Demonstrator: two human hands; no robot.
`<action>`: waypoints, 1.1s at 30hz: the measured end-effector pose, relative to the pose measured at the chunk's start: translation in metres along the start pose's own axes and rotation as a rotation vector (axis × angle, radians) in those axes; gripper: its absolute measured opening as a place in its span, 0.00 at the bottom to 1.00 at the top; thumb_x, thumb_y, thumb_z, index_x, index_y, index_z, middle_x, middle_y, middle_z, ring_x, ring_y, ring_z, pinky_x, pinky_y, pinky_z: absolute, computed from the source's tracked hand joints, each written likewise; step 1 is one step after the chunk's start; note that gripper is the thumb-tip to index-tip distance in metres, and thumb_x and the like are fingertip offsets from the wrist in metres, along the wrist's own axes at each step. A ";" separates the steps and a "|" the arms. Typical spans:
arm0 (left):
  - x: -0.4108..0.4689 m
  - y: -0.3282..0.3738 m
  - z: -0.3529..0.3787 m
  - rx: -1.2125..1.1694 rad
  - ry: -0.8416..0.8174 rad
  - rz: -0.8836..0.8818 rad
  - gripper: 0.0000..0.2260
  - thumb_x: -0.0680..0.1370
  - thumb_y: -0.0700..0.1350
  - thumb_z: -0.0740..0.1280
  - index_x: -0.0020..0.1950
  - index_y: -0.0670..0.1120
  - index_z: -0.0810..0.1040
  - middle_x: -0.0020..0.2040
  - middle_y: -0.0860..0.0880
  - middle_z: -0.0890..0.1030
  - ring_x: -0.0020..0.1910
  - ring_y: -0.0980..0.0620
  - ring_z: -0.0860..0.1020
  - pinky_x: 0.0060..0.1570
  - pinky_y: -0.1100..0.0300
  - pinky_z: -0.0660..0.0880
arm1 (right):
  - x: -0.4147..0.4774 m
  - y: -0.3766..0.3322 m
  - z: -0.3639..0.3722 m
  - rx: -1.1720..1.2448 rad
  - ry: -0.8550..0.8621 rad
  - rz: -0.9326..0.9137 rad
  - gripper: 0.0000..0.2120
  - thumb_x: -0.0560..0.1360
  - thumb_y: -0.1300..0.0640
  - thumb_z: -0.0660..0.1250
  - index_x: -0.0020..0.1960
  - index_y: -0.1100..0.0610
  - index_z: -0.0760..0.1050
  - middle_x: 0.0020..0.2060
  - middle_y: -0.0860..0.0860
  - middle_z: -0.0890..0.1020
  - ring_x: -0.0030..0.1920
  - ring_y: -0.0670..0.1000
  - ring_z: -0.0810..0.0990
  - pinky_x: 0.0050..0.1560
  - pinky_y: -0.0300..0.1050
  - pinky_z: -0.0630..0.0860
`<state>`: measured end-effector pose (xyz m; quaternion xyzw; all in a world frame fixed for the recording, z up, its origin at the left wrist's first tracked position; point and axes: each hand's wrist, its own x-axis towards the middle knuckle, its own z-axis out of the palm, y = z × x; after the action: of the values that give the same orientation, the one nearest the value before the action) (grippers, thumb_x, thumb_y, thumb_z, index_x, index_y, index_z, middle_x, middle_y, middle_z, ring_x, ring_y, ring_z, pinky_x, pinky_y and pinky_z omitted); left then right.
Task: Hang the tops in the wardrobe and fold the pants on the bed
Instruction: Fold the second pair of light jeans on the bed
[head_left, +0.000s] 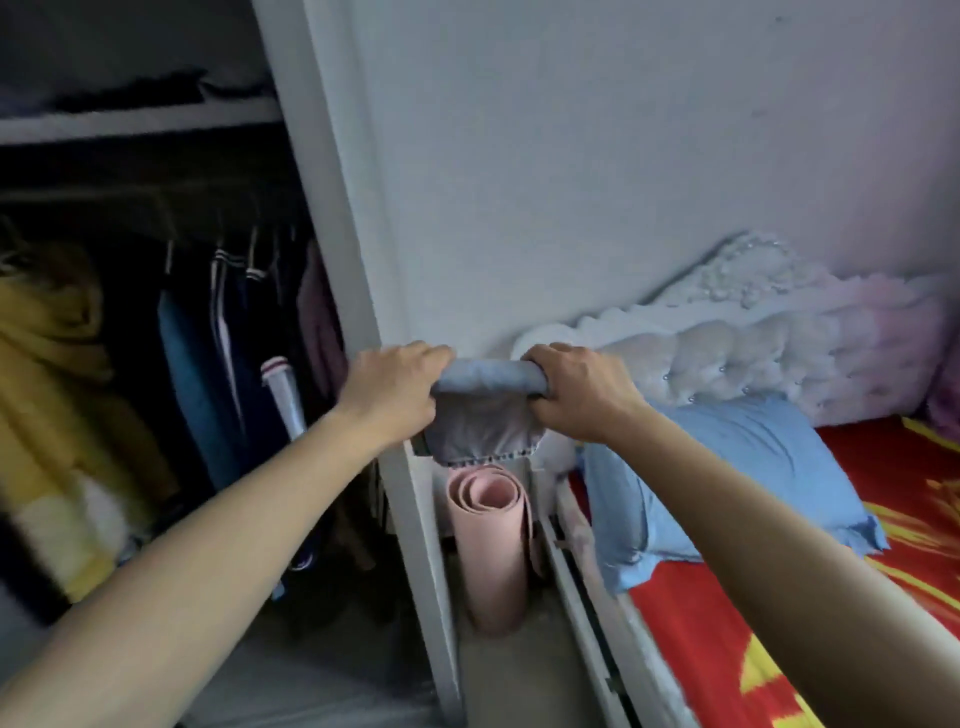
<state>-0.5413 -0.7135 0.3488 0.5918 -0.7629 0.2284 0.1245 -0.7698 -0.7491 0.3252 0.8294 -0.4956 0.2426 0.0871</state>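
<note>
A folded grey-blue garment (483, 410) hangs in the air between my two hands, in front of the white wardrobe frame (363, 291). My left hand (395, 384) grips its left end and my right hand (576, 387) grips its right end, fingers curled over the rolled top edge. A stitched hem shows at its lower edge. The open wardrobe (156, 312) lies to the left, with several hung tops on a rail: blue, dark striped and mauve. The bed (779, 597) with a red and yellow sheet lies to the right.
A rolled pink mat (491, 551) stands on the floor between wardrobe and bed. A blue pillow (727, 483) leans at the bed's head under a tufted white headboard (753, 353). A yellow and white garment (47, 415) hangs at the wardrobe's far left. A shelf (135, 122) holds dark items.
</note>
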 end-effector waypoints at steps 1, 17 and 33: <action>-0.006 -0.034 -0.013 0.036 0.036 -0.021 0.21 0.70 0.43 0.66 0.62 0.54 0.74 0.56 0.51 0.80 0.54 0.43 0.80 0.44 0.52 0.75 | 0.023 -0.029 -0.002 0.003 0.028 -0.039 0.19 0.69 0.48 0.65 0.60 0.47 0.74 0.54 0.49 0.82 0.54 0.59 0.81 0.48 0.51 0.77; -0.033 -0.431 -0.208 0.462 0.489 -0.296 0.20 0.71 0.43 0.66 0.62 0.54 0.74 0.54 0.47 0.80 0.51 0.37 0.79 0.41 0.51 0.69 | 0.321 -0.385 -0.096 -0.001 0.482 -0.439 0.09 0.68 0.49 0.65 0.47 0.51 0.71 0.43 0.53 0.81 0.44 0.62 0.79 0.39 0.49 0.65; 0.192 -0.540 -0.235 0.530 0.755 -0.269 0.16 0.75 0.42 0.66 0.63 0.49 0.73 0.54 0.43 0.78 0.51 0.37 0.78 0.46 0.47 0.72 | 0.556 -0.351 -0.149 -0.103 0.727 -0.406 0.13 0.73 0.50 0.63 0.56 0.52 0.74 0.45 0.52 0.79 0.43 0.54 0.76 0.40 0.50 0.69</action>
<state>-0.0932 -0.8645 0.7489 0.5723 -0.4965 0.5959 0.2662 -0.2965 -0.9520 0.7599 0.7652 -0.2707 0.4723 0.3437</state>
